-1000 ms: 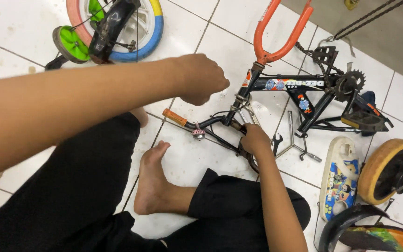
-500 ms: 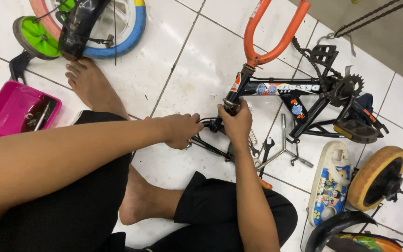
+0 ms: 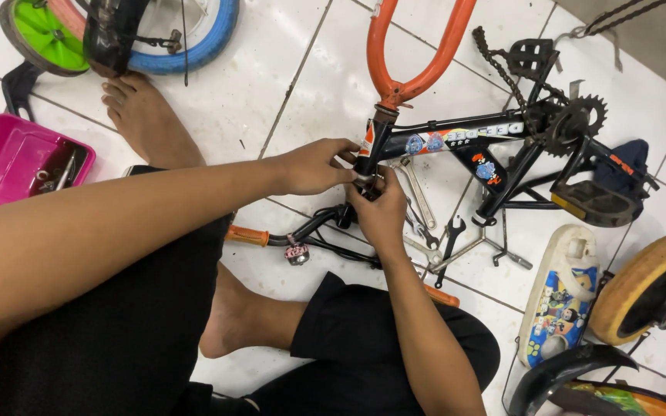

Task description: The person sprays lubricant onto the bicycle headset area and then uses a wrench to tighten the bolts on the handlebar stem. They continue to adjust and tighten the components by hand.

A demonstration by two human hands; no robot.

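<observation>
Both hands meet at the head tube of the small black bicycle frame (image 3: 456, 135), which lies on its side on the white tiled floor (image 3: 287, 85), just above picture centre. The left hand (image 3: 314, 166) pinches the tube from nine o'clock; the right hand (image 3: 383, 212), at six o'clock, has its fingers wrapped round the stem of the black handlebar with orange grips (image 3: 302, 231). A slip could likely trap fingers between stem and orange fork (image 3: 418, 46), or kick the steel spanners (image 3: 433, 231) lying at four o'clock.

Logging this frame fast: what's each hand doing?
Left hand: closed on the bike frame's head tube.
Right hand: gripping below that tube; what it holds can't be told.
</observation>
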